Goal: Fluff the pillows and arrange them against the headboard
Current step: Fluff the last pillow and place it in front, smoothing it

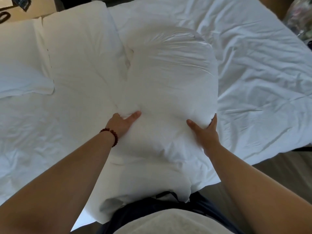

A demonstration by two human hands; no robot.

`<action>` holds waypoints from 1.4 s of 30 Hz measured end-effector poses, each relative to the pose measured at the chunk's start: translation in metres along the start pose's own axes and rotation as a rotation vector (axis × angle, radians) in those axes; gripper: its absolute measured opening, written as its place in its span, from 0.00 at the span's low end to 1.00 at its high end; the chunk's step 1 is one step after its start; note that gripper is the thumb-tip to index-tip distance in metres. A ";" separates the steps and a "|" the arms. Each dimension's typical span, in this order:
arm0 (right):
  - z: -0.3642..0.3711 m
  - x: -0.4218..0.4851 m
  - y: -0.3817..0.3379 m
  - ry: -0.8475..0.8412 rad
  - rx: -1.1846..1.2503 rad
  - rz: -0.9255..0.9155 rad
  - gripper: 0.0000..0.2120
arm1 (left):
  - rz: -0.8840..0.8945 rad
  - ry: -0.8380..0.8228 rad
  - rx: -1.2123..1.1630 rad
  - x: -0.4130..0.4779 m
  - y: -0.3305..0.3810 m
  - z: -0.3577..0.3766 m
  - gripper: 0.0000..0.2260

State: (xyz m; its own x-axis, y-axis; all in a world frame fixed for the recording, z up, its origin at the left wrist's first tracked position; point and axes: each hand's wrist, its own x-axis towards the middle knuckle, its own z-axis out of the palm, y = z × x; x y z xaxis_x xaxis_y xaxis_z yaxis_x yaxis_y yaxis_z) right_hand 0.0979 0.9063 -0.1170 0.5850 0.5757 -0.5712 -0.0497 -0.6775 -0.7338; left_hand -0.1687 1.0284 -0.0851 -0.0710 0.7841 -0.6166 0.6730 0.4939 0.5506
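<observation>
- Head cam: I've got the big pillow (168, 85) lying lengthwise on the bed (261, 73), near end at my waist.
- left grip (121, 122) bunches its left edge, right grip (206, 132) clamps the right edge, thumbs on top.
- second pillow (79, 48) just beside, on the left.

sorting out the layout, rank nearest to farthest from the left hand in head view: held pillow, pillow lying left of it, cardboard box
1. held pillow, centre, gripped by the left hand
2. lying pillow, just to the left
3. cardboard box, far top-left corner
</observation>
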 end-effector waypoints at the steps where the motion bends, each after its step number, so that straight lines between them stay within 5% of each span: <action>1: -0.001 0.000 -0.005 0.003 0.020 -0.026 0.62 | 0.005 0.015 -0.045 -0.002 0.000 0.002 0.49; 5: -0.008 -0.001 -0.028 0.012 0.064 -0.152 0.52 | 0.046 0.185 -0.222 -0.020 0.004 0.005 0.41; 8: -0.017 -0.009 -0.048 -0.009 0.074 -0.284 0.49 | 0.073 0.322 -0.310 -0.044 0.006 0.000 0.48; 14: -0.027 -0.042 -0.085 -0.173 0.098 -0.473 0.43 | 0.116 0.613 -0.484 -0.123 0.002 -0.011 0.28; 26: 0.000 -0.152 -0.127 -0.420 0.225 -0.678 0.38 | 0.215 1.022 -0.644 -0.245 -0.017 -0.082 0.20; 33: 0.066 -0.250 -0.175 -0.547 0.284 -0.809 0.27 | 0.297 1.277 -0.753 -0.306 -0.065 -0.175 0.19; 42: 0.180 -0.386 -0.190 -0.658 0.267 -0.882 0.30 | 0.311 1.429 -0.712 -0.369 -0.171 -0.305 0.19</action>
State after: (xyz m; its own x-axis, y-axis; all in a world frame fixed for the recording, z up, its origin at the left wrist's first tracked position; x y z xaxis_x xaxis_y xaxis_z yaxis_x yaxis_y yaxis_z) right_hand -0.2642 0.8954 0.1763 -0.0341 0.9866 0.1598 -0.0477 0.1581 -0.9863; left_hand -0.4823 0.7692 0.2194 -0.8660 0.3718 0.3343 0.3618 0.0044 0.9322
